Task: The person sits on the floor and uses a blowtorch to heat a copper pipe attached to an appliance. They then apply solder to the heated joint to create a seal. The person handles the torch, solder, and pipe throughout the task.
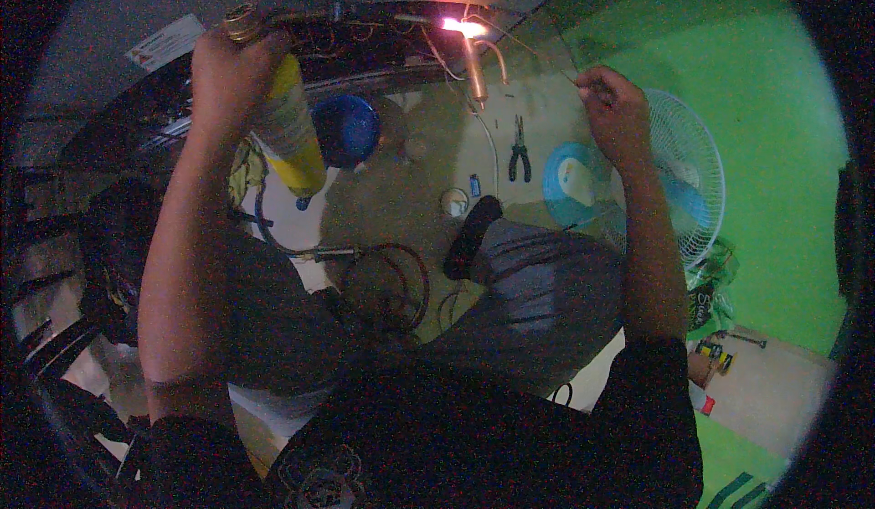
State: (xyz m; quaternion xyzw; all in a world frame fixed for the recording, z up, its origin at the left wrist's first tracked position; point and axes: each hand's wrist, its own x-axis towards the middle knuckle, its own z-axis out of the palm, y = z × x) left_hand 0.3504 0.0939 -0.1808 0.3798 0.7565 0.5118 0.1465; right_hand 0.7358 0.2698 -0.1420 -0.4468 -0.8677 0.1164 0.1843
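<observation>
My left hand (228, 76) is wrapped round the neck of a yellow gas torch cylinder (296, 131), tilted with its base toward me. A brass fitting (241, 22) shows above the fist. Far ahead, a bright flame (463, 27) burns at the upper end of a copper filter drier (476, 76), which hangs nearly upright with thin copper tubing beside it. On the right, my right hand (615, 113) pinches a thin brazing rod (533, 49). The rod runs leftward to the flame; its tip is lost in the glare.
Pliers (519, 154), a blue bowl (346, 132) and a blue-and-white roll (570, 181) lie on the floor. A fan (706, 167) stands right, by the green wall (775, 144). A hose (401, 252) curls before my legs. Dark appliance framework (374, 62) spans the far side.
</observation>
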